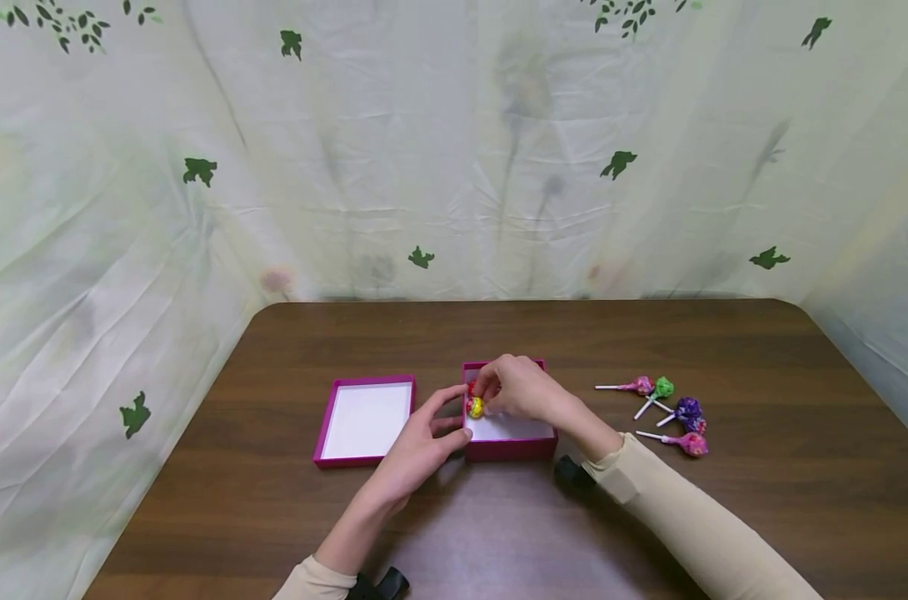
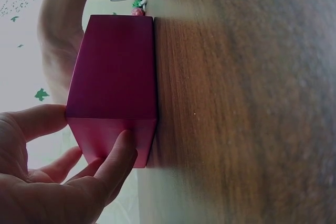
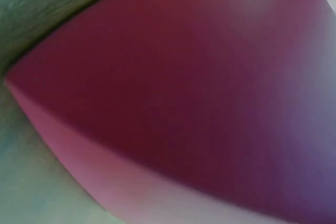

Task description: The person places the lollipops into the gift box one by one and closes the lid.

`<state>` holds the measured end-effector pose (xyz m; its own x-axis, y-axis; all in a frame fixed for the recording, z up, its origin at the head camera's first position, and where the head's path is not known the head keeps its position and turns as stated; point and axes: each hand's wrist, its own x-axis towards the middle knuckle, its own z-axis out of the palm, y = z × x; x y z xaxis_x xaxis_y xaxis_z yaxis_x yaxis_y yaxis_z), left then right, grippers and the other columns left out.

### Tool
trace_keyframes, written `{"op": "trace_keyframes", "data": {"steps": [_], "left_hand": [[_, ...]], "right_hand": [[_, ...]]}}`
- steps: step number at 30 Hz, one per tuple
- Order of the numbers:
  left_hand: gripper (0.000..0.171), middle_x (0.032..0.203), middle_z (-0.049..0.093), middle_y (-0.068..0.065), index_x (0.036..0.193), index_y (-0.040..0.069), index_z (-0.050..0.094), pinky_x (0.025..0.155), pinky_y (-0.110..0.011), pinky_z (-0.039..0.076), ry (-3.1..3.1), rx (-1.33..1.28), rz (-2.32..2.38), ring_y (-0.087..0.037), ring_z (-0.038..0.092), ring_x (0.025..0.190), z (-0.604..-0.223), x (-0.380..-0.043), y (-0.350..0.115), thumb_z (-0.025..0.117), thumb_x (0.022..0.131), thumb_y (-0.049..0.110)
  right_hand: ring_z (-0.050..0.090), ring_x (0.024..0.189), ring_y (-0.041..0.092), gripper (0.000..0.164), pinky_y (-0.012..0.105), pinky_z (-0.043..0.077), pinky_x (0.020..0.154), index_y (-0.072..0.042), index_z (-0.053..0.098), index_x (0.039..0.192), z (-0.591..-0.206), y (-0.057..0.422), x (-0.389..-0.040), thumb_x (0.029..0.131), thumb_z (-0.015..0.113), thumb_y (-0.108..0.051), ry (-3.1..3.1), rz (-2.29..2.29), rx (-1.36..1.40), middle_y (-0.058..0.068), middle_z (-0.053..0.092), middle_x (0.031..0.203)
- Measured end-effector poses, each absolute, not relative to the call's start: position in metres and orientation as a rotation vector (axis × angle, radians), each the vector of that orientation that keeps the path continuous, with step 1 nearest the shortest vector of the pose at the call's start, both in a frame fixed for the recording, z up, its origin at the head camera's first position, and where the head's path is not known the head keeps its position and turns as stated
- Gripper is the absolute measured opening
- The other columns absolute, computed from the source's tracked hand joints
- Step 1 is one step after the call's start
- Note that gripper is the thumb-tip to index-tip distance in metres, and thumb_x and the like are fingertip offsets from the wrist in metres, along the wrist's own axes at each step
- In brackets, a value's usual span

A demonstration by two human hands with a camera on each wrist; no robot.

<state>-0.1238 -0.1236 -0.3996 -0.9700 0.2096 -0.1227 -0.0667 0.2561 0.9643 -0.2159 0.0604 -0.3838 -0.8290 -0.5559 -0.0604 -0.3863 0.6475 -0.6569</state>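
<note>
An open magenta box [image 1: 510, 451] with a white inside stands on the table. My left hand [image 1: 416, 446] rests its fairly straight fingers and thumb against the box's left side; the left wrist view shows the fingertips [image 2: 125, 142] on that wall. Over the box, my right hand [image 1: 521, 387] reaches in with bent fingers and pinches a yellow lollipop [image 1: 475, 407] by the left inner wall. Its stick is hidden behind the hand. A red lollipop [image 1: 471, 388] lies just behind it, partly covered. The box wall [image 3: 157, 87] fills most of the right wrist view, which hides the right fingers.
Left of the box lies its magenta-rimmed lid [image 1: 367, 421], white inside facing up. To the right several lollipops lie loosely grouped, among them a green one [image 1: 663, 387], a purple one [image 1: 688, 408] and a pink one [image 1: 692, 444]. A patterned cloth [image 1: 454, 167] hangs behind the table.
</note>
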Motion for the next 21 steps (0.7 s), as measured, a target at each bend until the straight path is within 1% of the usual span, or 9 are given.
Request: {"op": "trace_keyframes", "data": {"steps": [5,12,17,21], "left_hand": [[0.058,0.147,0.044,-0.01,0.147,0.017,0.043,0.095,-0.052,0.048,2.296,0.139,1.786,-0.035,0.052,0.125,-0.399,-0.124,-0.123,0.065,0.093,0.017],[0.057,0.147,0.045,-0.009,0.146,0.017,0.044,0.096,-0.052,0.047,2.299,0.141,1.786,-0.034,0.052,0.125,-0.399,-0.124,-0.122,0.065,0.093,0.016],[0.057,0.147,0.044,-0.009,0.146,0.017,0.044,0.095,-0.052,0.047,2.301,0.144,1.784,-0.034,0.052,0.125,-0.399,-0.125,-0.123,0.065,0.093,0.015],[0.057,0.148,0.044,-0.01,0.146,0.016,0.044,0.095,-0.052,0.047,2.299,0.151,1.781,-0.035,0.052,0.125,-0.398,-0.125,-0.124,0.064,0.093,0.015]], "right_hand": [[0.058,0.073,0.014,0.017,0.028,0.05,0.063,-0.012,0.074,0.088,-0.381,0.063,-0.213,0.078,0.08,0.0,2.616,-0.961,-0.784,-0.004,0.066,0.077],[0.061,0.077,0.013,0.014,0.03,0.05,0.069,-0.01,0.075,0.092,-0.372,0.071,-0.207,0.082,0.075,-0.001,2.634,-1.006,-0.857,-0.002,0.071,0.084],[0.063,0.08,0.012,0.015,0.031,0.05,0.072,-0.01,0.075,0.096,-0.369,0.08,-0.202,0.083,0.073,-0.001,2.623,-1.062,-0.901,-0.001,0.071,0.087],[0.063,0.084,0.011,0.017,0.033,0.051,0.074,-0.011,0.074,0.102,-0.366,0.09,-0.197,0.085,0.073,-0.005,2.607,-1.122,-0.917,-0.004,0.07,0.09]]}}
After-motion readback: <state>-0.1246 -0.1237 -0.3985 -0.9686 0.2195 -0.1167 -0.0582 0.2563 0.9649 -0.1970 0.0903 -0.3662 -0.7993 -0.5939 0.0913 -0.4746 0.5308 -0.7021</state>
